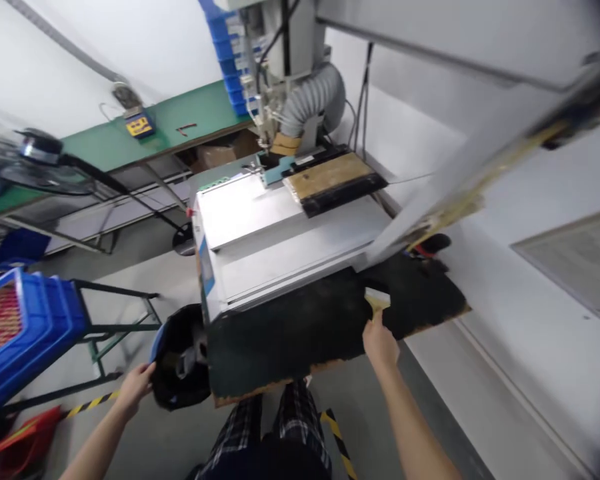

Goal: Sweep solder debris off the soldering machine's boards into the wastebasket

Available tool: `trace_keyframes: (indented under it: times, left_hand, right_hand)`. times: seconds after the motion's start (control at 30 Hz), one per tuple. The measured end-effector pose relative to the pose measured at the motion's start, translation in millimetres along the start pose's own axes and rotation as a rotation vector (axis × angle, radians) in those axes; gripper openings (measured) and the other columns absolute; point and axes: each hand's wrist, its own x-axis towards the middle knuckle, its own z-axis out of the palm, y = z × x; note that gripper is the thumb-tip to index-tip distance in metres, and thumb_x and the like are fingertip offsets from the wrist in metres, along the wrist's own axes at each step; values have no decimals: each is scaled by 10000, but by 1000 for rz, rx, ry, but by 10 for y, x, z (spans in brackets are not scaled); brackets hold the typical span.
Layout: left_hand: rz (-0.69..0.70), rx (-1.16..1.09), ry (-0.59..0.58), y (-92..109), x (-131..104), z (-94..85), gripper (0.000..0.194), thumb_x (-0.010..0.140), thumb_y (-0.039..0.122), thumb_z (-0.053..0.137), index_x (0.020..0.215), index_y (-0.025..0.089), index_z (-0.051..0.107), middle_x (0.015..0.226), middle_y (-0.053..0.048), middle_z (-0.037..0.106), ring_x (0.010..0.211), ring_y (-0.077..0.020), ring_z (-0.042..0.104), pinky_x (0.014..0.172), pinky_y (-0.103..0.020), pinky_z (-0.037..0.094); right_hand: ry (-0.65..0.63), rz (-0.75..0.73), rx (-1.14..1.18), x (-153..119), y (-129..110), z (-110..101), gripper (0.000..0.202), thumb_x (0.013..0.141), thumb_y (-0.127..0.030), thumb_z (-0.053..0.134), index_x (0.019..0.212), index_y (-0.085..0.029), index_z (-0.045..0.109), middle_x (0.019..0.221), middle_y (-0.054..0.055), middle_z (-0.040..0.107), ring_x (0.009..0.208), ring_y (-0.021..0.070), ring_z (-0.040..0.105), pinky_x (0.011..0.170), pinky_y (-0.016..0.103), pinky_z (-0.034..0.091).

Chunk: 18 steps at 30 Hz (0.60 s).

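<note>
My right hand (380,343) grips a small brush (377,300) with a pale wooden handle, its dark bristles resting on the black mat (290,333) that covers the front of the bench. My left hand (136,387) holds the rim of a bin lined with a black bag (180,363), which sits just left of the mat's front corner. Behind the mat stands a silver machine (275,233) with a tan work plate (330,177) and a grey ribbed hose (313,100) above it.
A blue crate (25,333) rests on a dark metal stand at the left. A green-topped bench (180,123) runs along the back wall with stacked blue bins (227,57). A pale angled bar (460,193) crosses at the right. Yellow-black tape (337,440) marks the floor.
</note>
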Motion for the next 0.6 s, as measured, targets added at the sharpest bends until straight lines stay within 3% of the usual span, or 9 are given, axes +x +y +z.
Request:
trace_keyframes:
  times: [0.07,0.13,0.2,0.27,0.43,0.53,0.6]
  left_hand:
    - [-26,-116,-73,-179,153,-65,267,737,376,466,787,125,542,674,-19,543,624,-131,539,553,-212,466]
    - [-12,-176,-132,-263,267,-12,301,692,425,482,772,136,513,660,-6,498,622,-124,500,565,-216,461]
    - [17,-209,-192,-315,364,35,326,657,453,495,762,144,487,667,-1,468,646,-120,471,583,-216,457]
    - [45,-224,-248,-377,463,31,345,636,468,501,765,150,473,686,-4,457,673,-123,452,583,-213,447]
    - [112,-216,-360,-560,736,-38,316,653,450,475,749,149,460,688,-18,453,669,-137,447,561,-231,433]
    - [158,-213,-403,-626,857,-35,262,690,422,444,700,161,427,646,-3,411,629,-125,422,531,-218,416]
    - [175,-209,-415,-650,910,-30,237,701,400,435,677,165,415,638,-2,401,619,-123,415,514,-210,408]
  right_hand:
    - [-62,-171,-32,-308,-587,191,479,917,-230,245,1388,-147,266,758,123,602,727,259,624,636,351,457]
    - [-141,-366,-51,-805,-1181,409,526,886,-153,263,1411,-164,230,768,122,597,720,249,629,620,339,472]
    - [-170,-402,-81,-1303,-1617,621,589,843,-89,284,1421,-98,173,771,143,588,696,239,630,595,321,482]
    - [-171,-403,-101,-1662,-1833,786,602,839,-83,281,1426,-99,150,787,143,586,679,230,629,583,316,486]
    - [-176,-396,-101,-2209,-2159,971,522,907,-195,252,1424,-208,189,788,98,601,700,231,627,603,329,487]
    - [-230,-530,-126,-2622,-2586,1055,529,890,-189,292,1410,-254,227,799,92,614,705,243,628,599,331,480]
    - [-258,-573,-96,-2813,-2746,1063,529,891,-218,312,1409,-275,222,807,80,619,700,238,627,594,318,472]
